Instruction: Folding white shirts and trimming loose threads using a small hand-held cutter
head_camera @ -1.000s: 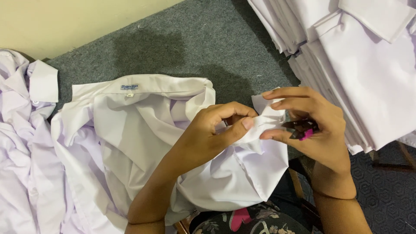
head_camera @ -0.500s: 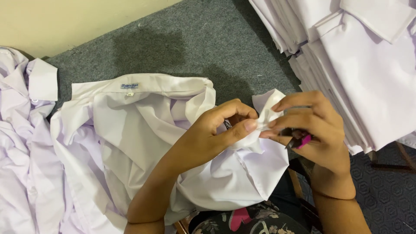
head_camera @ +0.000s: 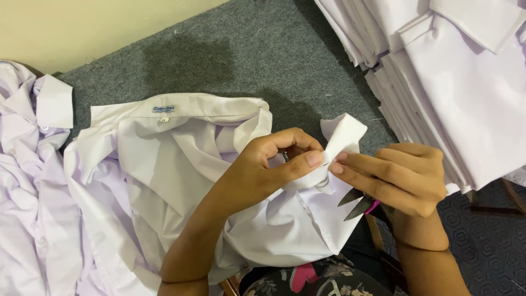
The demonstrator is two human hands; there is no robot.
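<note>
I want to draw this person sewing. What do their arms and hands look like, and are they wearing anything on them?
Both arms are bare, no sleeves or gloves showing. The left hand and right hand have short, plain nails and no rings I can see. A thin band circles the right wrist.

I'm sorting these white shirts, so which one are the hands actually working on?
The spread-open white cotton shirt in the middle, its collar label showing. The left hand and right hand pinch its cuff; the crumpled shirts at left and folded stack at right lie untouched.

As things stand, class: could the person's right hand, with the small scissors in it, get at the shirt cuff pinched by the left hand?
Probably yes: the right hand already touches the cuff beside the left hand, nothing between them.
</note>
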